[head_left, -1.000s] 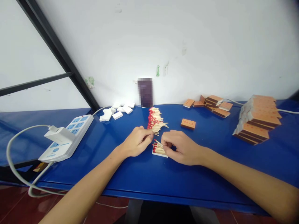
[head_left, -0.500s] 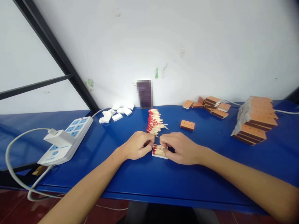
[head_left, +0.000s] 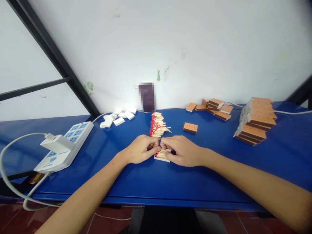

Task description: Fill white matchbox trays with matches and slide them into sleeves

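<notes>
Now, we've got the white tray (head_left: 162, 160) between the worktop's (head_left: 136, 187) front and back edges, its long axis running left to right, roughly along the front edge, and the matches (head_left: 161, 154) inside lie the same way, red heads left. Our right hand (head_left: 182, 151) is the nearer: its thumb and curled fingers, slightly parted, lap over the tray's right end. Our left hand (head_left: 142, 149) sits just off the head end, fingers curled in, thumb tip close by those red heads. Whether either hand's fingers grip a match, we can't tell. Just beyond, towards the back edge, lies our match pile (head_left: 158, 126), heads left too, with a matchbox (head_left: 190, 127) to its right.
</notes>
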Demonstrator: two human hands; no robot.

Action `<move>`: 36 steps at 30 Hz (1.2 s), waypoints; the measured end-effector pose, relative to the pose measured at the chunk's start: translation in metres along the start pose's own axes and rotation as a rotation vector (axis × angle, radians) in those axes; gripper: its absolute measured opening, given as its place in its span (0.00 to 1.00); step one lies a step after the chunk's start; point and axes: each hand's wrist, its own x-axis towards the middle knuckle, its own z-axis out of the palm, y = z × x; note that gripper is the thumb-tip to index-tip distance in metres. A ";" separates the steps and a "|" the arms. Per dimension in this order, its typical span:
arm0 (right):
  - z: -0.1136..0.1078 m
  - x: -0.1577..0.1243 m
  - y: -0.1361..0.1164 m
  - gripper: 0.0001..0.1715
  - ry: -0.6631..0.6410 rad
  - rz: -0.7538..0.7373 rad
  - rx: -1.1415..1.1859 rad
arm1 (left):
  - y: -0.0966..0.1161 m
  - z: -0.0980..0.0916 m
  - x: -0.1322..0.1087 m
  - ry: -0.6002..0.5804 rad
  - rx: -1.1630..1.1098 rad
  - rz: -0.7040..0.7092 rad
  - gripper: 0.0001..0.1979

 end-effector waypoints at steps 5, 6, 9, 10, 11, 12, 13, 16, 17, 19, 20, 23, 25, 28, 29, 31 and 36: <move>-0.010 0.002 0.002 0.03 0.024 0.036 -0.092 | 0.001 -0.002 0.001 -0.003 0.024 0.000 0.15; -0.015 0.002 0.005 0.03 0.063 0.070 -0.162 | 0.001 -0.003 0.000 -0.002 0.025 0.004 0.15; -0.030 0.001 0.017 0.06 0.212 0.244 -0.471 | 0.005 -0.006 -0.002 -0.026 0.057 0.022 0.12; -0.034 0.000 0.022 0.08 0.230 0.307 -0.561 | 0.007 -0.006 -0.003 -0.038 0.089 0.034 0.12; -0.037 -0.002 0.028 0.10 0.215 0.372 -0.632 | 0.009 -0.007 -0.004 -0.049 0.125 0.047 0.14; -0.040 -0.004 0.032 0.12 0.177 0.433 -0.681 | 0.012 -0.007 -0.004 -0.059 0.164 0.059 0.16; -0.041 -0.006 0.036 0.13 0.131 0.489 -0.706 | 0.014 -0.006 -0.004 -0.064 0.202 0.069 0.17; -0.042 -0.009 0.042 0.12 0.020 0.545 -0.666 | 0.016 -0.004 -0.004 -0.054 0.305 0.060 0.15; -0.041 -0.009 0.040 0.11 0.000 0.514 -0.633 | 0.016 -0.003 -0.003 -0.042 0.337 0.043 0.14; -0.040 -0.008 0.034 0.06 -0.037 0.389 -0.545 | 0.013 -0.003 -0.003 -0.014 0.392 0.007 0.12; -0.039 -0.007 0.029 0.05 -0.076 0.309 -0.481 | 0.012 -0.003 -0.003 -0.001 0.413 -0.008 0.12; -0.033 -0.005 0.013 0.08 -0.147 0.106 -0.279 | 0.008 -0.005 -0.004 0.025 0.444 -0.021 0.14; -0.028 -0.005 0.006 0.12 -0.129 0.036 -0.222 | 0.008 -0.005 -0.005 0.028 0.435 -0.020 0.14; -0.022 -0.004 0.002 0.13 -0.084 0.013 -0.196 | 0.010 -0.006 -0.005 0.011 0.384 -0.022 0.14; -0.021 -0.004 0.002 0.13 -0.073 0.014 -0.189 | 0.011 -0.006 -0.005 0.006 0.365 -0.020 0.14; -0.020 -0.004 0.004 0.13 -0.053 0.005 -0.174 | 0.013 -0.005 -0.004 0.006 0.331 -0.015 0.13; -0.020 -0.004 0.007 0.14 -0.016 -0.015 -0.146 | 0.013 -0.005 -0.004 0.014 0.278 -0.027 0.13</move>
